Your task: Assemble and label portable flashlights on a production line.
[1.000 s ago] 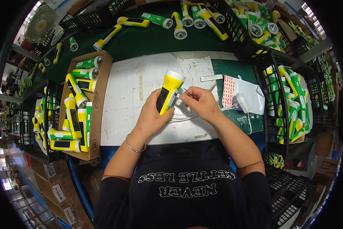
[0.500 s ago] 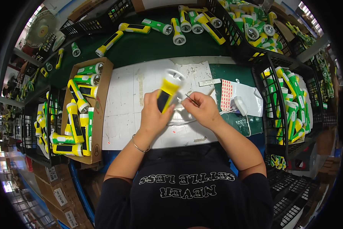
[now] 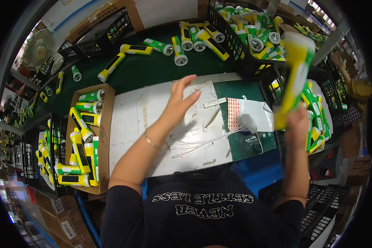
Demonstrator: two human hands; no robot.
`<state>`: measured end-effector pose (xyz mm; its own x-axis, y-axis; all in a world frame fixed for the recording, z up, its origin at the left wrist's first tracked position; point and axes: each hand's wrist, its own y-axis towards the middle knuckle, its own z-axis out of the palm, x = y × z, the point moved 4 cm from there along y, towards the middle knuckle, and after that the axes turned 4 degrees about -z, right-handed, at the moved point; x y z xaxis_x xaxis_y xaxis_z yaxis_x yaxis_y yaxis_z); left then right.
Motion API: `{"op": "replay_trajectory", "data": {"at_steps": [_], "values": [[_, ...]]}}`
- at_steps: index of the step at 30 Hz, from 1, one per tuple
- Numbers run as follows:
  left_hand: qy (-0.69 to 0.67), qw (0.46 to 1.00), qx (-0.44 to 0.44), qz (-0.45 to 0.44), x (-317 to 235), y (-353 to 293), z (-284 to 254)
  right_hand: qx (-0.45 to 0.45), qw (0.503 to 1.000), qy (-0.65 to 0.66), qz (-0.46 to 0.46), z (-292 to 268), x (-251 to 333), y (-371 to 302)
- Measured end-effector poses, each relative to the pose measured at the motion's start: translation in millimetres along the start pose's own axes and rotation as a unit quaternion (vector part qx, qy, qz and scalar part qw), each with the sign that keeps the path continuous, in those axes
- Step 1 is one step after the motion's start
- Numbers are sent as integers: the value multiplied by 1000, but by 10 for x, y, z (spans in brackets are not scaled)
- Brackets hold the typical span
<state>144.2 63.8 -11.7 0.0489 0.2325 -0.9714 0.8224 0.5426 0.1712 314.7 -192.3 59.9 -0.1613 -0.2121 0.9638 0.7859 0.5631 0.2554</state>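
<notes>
My right hand is raised at the right and closed around the lower end of a yellow and green flashlight. The flashlight stands nearly upright and is smeared by motion, its white head uppermost, in front of a black crate of similar flashlights. Over the white work board my left hand hovers with thumb and fingers apart and nothing in it. Thin white cables lie on the board below it, running to a white adapter on the right.
A cardboard box of flashlights stands left of the board. Several loose flashlights lie on the green table behind. Another full black crate sits at the back right. A sheet with red marks and a pale metal strip lie near the adapter.
My left hand has let go of a flashlight and opened. My right hand has swung from the board's middle to the right crate, now with a flashlight in it. The view has shifted slightly.
</notes>
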Motion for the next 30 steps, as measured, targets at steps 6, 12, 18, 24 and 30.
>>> {"op": "replay_trajectory", "data": {"at_steps": [6,12,18,24,30], "values": [[342,924,-83,-148,687,1006,-158,-113,754,-648,-7,-1660,258,275],[336,927,-113,-118,1014,1610,-292,-103,732,-669,73,-1762,23,134],[312,893,-276,171,421,1290,-729,-106,736,-668,20,-1633,79,201],[-281,936,-203,58,159,637,-871,-160,774,-612,-24,-1730,154,211],[-553,787,-75,-261,267,-44,-288,-152,787,-593,-74,-1454,312,84]]}}
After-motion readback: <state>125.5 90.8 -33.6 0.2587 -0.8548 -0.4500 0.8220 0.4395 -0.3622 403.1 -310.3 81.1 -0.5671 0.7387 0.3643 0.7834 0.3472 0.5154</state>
